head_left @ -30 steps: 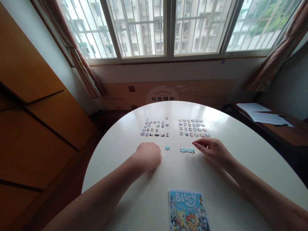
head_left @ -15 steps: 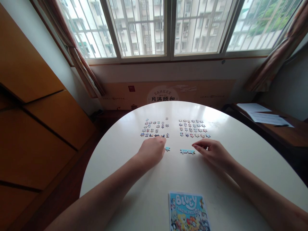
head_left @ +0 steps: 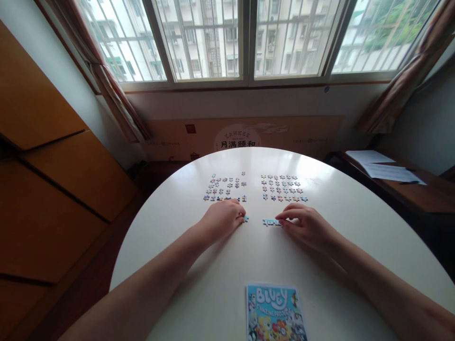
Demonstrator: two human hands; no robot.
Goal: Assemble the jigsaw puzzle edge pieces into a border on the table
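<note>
My left hand (head_left: 223, 219) is closed, its fingertips on a small teal puzzle piece (head_left: 246, 219) lying on the white table. To the right lies a short joined strip of teal puzzle pieces (head_left: 270, 222). The thumb and forefinger of my right hand (head_left: 306, 224) are pinched at the strip's right end and cover part of it. Beyond my left hand sits a group of loose puzzle pieces (head_left: 230, 185), its nearest row partly hidden by that hand. Another group of loose pieces (head_left: 284, 187) is laid out in rows beyond my right hand.
A colourful Bluey picture sheet (head_left: 276, 312) lies at the near side of the round white table (head_left: 199, 303). Papers (head_left: 387, 172) and pens rest on a dark wooden surface at the right. Windows and curtains stand behind, with an orange cabinet (head_left: 53, 189) at the left.
My right hand has moved left onto the right end of the strip. My left fingertips have come down onto the single teal piece. The whole view has shifted slightly.
</note>
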